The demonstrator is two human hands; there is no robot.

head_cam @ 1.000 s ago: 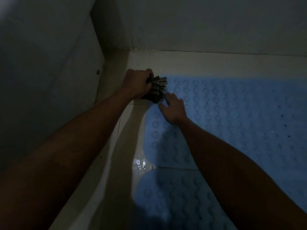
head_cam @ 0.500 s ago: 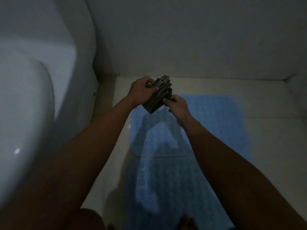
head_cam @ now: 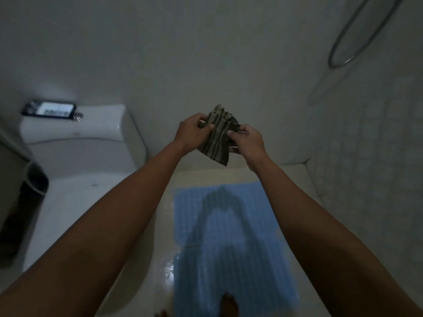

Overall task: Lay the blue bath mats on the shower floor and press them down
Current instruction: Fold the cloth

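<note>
- Below, two blue bath mats lie flat on the shower floor, end to end: the far mat and the near mat.
- Their long axis runs from the person toward the back wall.
- Both hands are raised above the mats: the left hand and right hand pinch a dark striped cloth with curled fingers.
- A toilet stands at the left, with a phone on its tank.

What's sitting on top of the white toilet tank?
A dark phone with its screen lit lies flat on the white toilet tank lid, with a small metallic item beside it, too blurred to identify. Anything beneath the phone is hidden.
</note>
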